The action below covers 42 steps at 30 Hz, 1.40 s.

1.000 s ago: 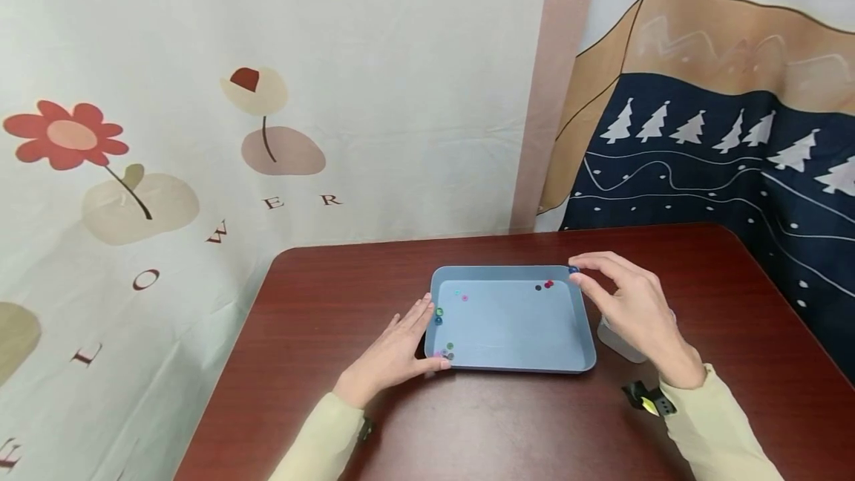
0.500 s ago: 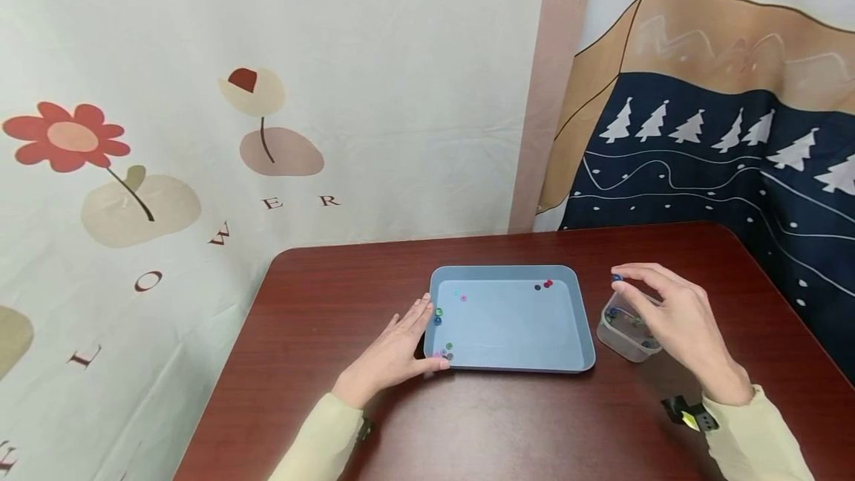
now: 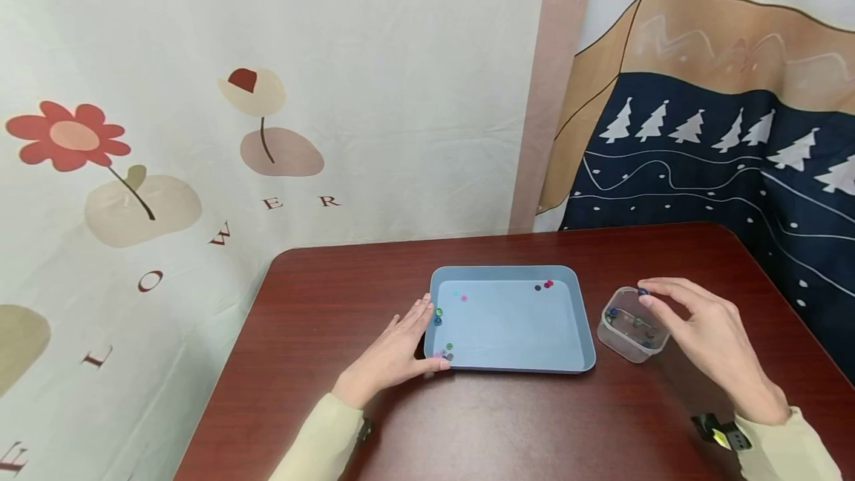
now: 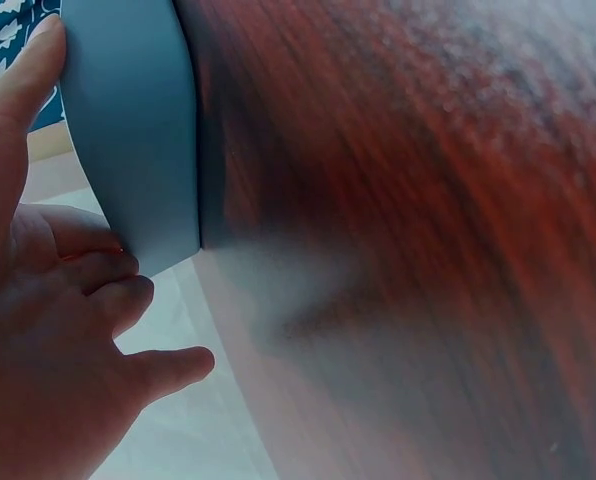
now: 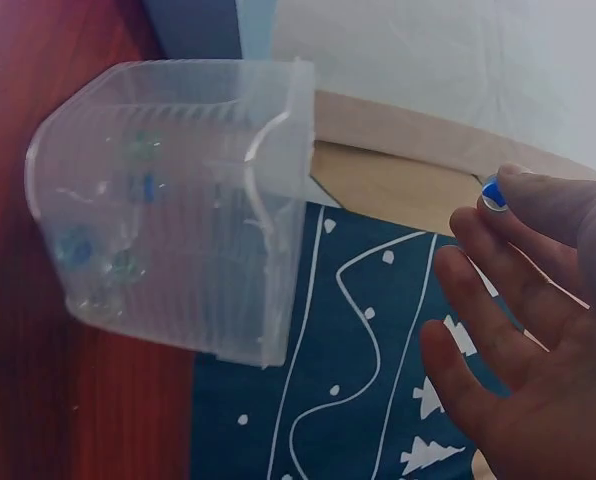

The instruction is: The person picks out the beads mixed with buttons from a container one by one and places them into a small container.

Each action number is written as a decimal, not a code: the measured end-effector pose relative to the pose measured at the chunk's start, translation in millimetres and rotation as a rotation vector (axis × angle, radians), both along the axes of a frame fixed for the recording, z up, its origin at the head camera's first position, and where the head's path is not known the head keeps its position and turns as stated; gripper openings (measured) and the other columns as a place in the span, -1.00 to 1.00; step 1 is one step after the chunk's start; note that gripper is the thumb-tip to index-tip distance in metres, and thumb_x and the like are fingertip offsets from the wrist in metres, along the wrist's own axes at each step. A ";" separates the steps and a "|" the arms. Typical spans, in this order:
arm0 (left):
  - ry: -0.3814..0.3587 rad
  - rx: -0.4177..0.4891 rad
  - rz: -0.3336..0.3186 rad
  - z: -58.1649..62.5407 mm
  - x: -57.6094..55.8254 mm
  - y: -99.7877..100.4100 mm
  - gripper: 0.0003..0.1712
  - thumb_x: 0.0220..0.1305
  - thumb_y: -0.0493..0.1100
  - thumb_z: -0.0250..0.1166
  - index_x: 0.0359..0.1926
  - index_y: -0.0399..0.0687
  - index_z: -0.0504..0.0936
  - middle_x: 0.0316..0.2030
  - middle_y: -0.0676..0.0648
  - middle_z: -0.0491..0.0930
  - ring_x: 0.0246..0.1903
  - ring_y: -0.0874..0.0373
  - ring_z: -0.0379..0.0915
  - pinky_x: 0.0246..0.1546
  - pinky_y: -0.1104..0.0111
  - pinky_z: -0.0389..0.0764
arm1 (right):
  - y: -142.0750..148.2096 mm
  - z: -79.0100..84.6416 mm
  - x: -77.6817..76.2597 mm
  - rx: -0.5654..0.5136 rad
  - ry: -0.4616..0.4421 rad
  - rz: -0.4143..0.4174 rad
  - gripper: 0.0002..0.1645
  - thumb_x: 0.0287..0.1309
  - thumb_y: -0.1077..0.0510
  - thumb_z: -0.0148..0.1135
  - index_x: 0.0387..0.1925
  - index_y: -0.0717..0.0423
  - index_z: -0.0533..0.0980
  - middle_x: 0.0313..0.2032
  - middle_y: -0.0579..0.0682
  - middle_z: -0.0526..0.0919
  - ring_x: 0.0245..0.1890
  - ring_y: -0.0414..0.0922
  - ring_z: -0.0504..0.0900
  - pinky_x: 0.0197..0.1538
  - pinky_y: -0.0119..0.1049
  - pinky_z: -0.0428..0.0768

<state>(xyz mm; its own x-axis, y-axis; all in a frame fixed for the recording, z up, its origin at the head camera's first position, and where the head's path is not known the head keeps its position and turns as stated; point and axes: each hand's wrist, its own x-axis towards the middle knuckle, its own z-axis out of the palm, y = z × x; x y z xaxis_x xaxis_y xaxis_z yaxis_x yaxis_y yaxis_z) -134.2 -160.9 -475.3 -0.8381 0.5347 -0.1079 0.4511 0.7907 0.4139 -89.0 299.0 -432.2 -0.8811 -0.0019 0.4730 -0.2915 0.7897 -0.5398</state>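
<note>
My right hand [image 3: 715, 344] pinches a clear glass marble with a blue core [image 5: 494, 194] between thumb and forefinger. It is above the back right rim of a clear plastic tub [image 3: 616, 340], with the other fingers spread in the right wrist view. Inside the tub lie several clear marbles with blue and green in them. My left hand [image 3: 394, 351] rests at the left end of a blue-grey tray [image 3: 514, 366], fingers extended along its side and thumb at the front left corner. In the left wrist view, its fingers touch the tray's outer wall [image 4: 138, 130].
In the tray lie small round pieces: a dark one [image 3: 537, 288] and red ones [image 3: 548, 284] at the back right, several green, blue and pink ones along the left. The tub stands just right of the tray on a dark red-brown table [image 3: 521, 429]. Printed cloths hang behind.
My right hand has carried the blue marble rightward from the tray's back right corner to over the tub, uncovering the tub in the head view. The left hand and tray have stayed put.
</note>
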 end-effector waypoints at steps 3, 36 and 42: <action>-0.001 -0.003 0.001 0.3 0.4 -0.5 0.24 0.28 0.43 0.32 0.63 -0.25 0.02 0.66 -0.10 -0.16 0.62 0.00 -0.23 0.52 -0.17 0.00 | 1.6 -1.5 1.2 0.018 -0.005 -0.003 -0.60 0.14 0.26 0.54 0.05 0.06 0.72 -0.03 0.09 0.75 -0.06 -0.30 0.59 -0.13 -0.87 0.28; 0.007 -0.013 0.007 0.4 0.4 -1.4 0.24 0.27 0.44 0.32 0.63 -0.21 0.02 0.66 -0.06 -0.16 0.62 0.05 -0.23 0.52 -0.15 0.01 | -11.4 -8.1 5.9 0.095 0.023 0.026 -0.50 0.00 0.27 0.61 0.04 0.05 0.71 -0.02 0.05 0.74 -0.20 -0.07 0.59 -0.20 -0.80 0.38; 0.011 -0.005 0.005 -0.6 1.0 -0.8 0.24 0.26 0.43 0.33 0.63 -0.22 0.04 0.66 -0.06 -0.15 0.62 0.05 -0.21 0.51 -0.16 0.02 | -41.1 1.6 4.6 0.070 0.033 0.096 -0.50 0.05 0.26 0.58 0.08 0.00 0.70 0.00 0.01 0.73 -0.06 -0.03 0.66 -0.03 -0.87 0.27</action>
<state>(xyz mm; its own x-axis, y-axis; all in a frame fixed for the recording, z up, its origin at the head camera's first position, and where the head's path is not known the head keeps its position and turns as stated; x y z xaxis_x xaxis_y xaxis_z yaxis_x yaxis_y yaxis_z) -133.2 -161.7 -476.0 -0.8417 0.5303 -0.1014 0.4520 0.7948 0.4049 -84.4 257.9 -430.6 -0.8591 -0.1198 0.4975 -0.3844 0.7929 -0.4729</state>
